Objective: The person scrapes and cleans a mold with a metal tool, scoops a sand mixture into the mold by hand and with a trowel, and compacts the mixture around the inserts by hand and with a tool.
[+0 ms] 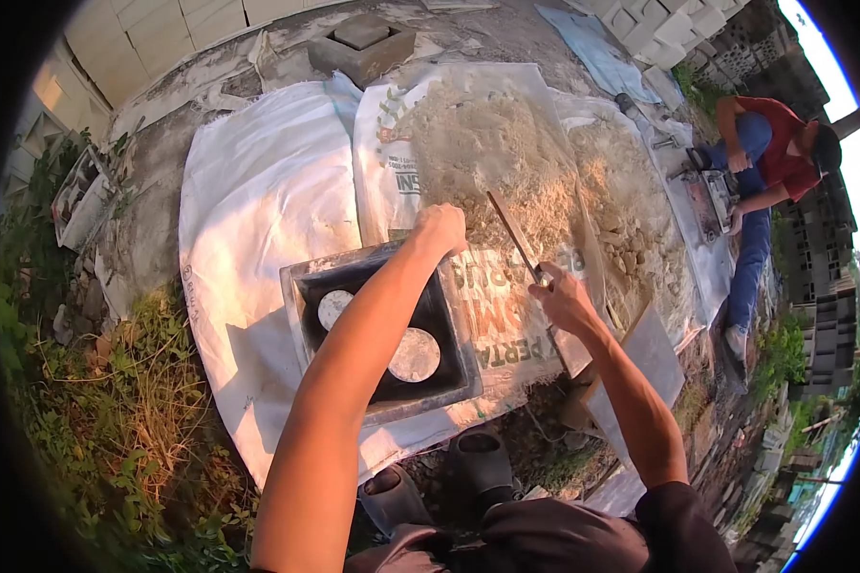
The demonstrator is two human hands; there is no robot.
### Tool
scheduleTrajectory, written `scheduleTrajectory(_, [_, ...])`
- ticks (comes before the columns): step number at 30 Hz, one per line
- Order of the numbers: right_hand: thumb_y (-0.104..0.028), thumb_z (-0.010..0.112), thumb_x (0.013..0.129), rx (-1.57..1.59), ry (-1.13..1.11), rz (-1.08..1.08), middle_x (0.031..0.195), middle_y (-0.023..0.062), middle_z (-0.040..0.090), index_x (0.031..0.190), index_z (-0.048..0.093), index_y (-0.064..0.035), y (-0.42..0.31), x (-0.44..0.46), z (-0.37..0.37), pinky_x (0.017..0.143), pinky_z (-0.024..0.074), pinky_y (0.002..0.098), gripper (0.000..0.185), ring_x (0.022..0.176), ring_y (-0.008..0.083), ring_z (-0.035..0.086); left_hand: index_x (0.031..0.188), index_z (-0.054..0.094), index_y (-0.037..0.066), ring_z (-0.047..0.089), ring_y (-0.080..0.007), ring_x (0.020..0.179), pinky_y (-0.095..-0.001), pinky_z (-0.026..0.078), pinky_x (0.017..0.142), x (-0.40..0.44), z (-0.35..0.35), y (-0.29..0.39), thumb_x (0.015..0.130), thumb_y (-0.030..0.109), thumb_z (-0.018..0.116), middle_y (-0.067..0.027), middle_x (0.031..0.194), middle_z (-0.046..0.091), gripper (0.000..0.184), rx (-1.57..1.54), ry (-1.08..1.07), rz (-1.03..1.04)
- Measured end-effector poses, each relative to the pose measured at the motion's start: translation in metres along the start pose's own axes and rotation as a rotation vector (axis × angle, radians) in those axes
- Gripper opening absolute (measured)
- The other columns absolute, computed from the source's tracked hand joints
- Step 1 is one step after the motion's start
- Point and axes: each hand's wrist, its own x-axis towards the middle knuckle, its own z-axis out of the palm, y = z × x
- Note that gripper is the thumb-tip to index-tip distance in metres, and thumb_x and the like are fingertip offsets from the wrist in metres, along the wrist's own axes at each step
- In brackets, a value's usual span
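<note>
My left hand (440, 229) is closed, knuckles up, over the printed sack beside the sandy pile; what it holds, if anything, is hidden. In my right hand (565, 298) is the end of a long thin tool (514, 235), its far end pointing up and left over the sandy material (492, 134). Below my left hand a dark square mold (463, 368) lies on the white sacks. Two round pale discs (415, 355) show inside it, and my left forearm crosses over it.
A person (779, 153) in a red shirt sits at the right beside a mold (710, 202). A square block (363, 48) stands at the back. Flat boards (640, 382) lie near my right forearm. Plants (134, 411) grow at the left; stacked blocks (664, 29) stand at the upper right.
</note>
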Motion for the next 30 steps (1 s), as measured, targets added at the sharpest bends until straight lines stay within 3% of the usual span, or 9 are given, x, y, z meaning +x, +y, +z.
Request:
scheduleTrajectory(4, [-0.018,0.063,0.083,0.167,0.023,0.048,0.092,0.027,0.063,0.118,0.053,-0.0016,0.009,-0.027,0.033,0.076,0.0456,0.0429,0.04,0.088,0.0382,0.062,0.094,0.071,0.004,0.064,-0.029,0.097,-0.0365,0.053,0.078,0.019,0.002,-0.008,0.072,0.019,0.064,-0.0172,0.102,0.066,0.027,0.215,0.03,0.174])
scheduleTrajectory(6, [-0.018,0.064,0.083,0.184,-0.047,0.074,0.086,0.0262,0.062,0.114,0.054,-0.0033,0.012,-0.037,0.049,0.074,0.0447,0.0434,0.036,0.085,0.0393,0.062,0.095,0.07,0.004,0.064,-0.0305,0.098,-0.0389,0.052,0.082,0.019,0.0,-0.018,0.075,0.027,0.062,-0.0188,0.104,0.065,0.031,0.085,0.012,0.165])
scheduleTrajectory(10, [-0.016,0.064,0.082,0.197,-0.122,0.144,0.083,0.0261,0.062,0.112,0.055,-0.0041,0.013,-0.047,0.067,0.073,0.0447,0.0433,0.033,0.085,0.04,0.061,0.096,0.068,0.0,0.061,-0.0391,0.099,-0.0423,0.049,0.086,0.015,0.008,-0.031,0.081,0.026,0.051,-0.024,0.107,0.062,0.035,-0.081,0.004,0.144])
scheduleTrajectory(14, [-0.019,0.065,0.083,0.171,-0.135,0.109,0.092,0.0251,0.062,0.122,0.05,-0.0015,0.017,-0.034,0.08,0.074,0.0444,0.0405,0.046,0.085,0.0355,0.06,0.098,0.068,0.001,0.06,-0.041,0.098,-0.0431,0.049,0.086,0.014,0.021,-0.031,0.081,0.024,0.046,-0.0248,0.106,0.062,0.036,-0.265,0.19,-0.068])
scheduleTrajectory(16, [-0.018,0.064,0.083,0.161,-0.109,0.118,0.093,0.0259,0.062,0.122,0.049,-0.0014,0.013,-0.023,0.085,0.076,0.0444,0.041,0.045,0.088,0.0368,0.06,0.093,0.069,0.006,0.063,-0.0369,0.089,-0.0453,0.048,0.084,-0.001,0.023,-0.027,0.08,0.026,0.048,-0.0213,0.093,0.066,0.032,-0.258,0.331,-0.09])
scheduleTrajectory(21, [-0.016,0.061,0.085,0.126,-0.075,0.113,0.097,0.0274,0.061,0.121,0.05,-0.0002,-0.005,-0.016,0.094,0.08,0.0443,0.0417,0.041,0.095,0.0403,0.059,0.095,0.069,0.007,0.063,-0.0359,0.091,-0.0434,0.048,0.086,-0.025,0.018,-0.024,0.076,0.03,0.051,-0.0208,0.093,0.066,0.034,-0.181,0.244,-0.01])
scheduleTrajectory(25, [-0.014,0.047,0.091,-0.046,-0.038,-0.198,0.063,0.0271,0.057,0.147,0.0,-0.0136,-0.006,-0.016,0.104,0.056,0.0424,0.051,0.073,0.058,0.0432,0.057,0.1,0.068,0.002,0.062,-0.0343,0.1,-0.0403,0.048,0.087,-0.02,0.008,-0.021,0.073,0.028,0.055,-0.0202,0.102,0.065,0.04,-0.188,0.119,-0.097])
scheduleTrajectory(28, [-0.014,0.042,0.092,-0.102,-0.078,-0.152,0.063,0.0271,0.056,0.147,0.0,-0.0137,-0.009,-0.012,0.104,0.054,0.0425,0.0513,0.07,0.057,0.0418,0.058,0.102,0.067,-0.001,0.062,-0.0304,0.104,-0.0371,0.05,0.085,-0.021,0.003,-0.013,0.073,0.026,0.057,-0.0192,0.107,0.065,0.04,-0.217,0.036,-0.201])
scheduleTrajectory(30, [-0.014,0.041,0.092,-0.139,-0.073,-0.157,0.063,0.0271,0.056,0.147,-0.001,-0.0132,-0.014,-0.013,0.1,0.053,0.0426,0.0516,0.069,0.056,0.0419,0.057,0.099,0.068,-0.001,0.062,-0.0302,0.103,-0.0372,0.051,0.084,-0.026,0.004,-0.011,0.072,0.023,0.057,-0.0189,0.105,0.066,0.038,-0.266,0.143,-0.235])
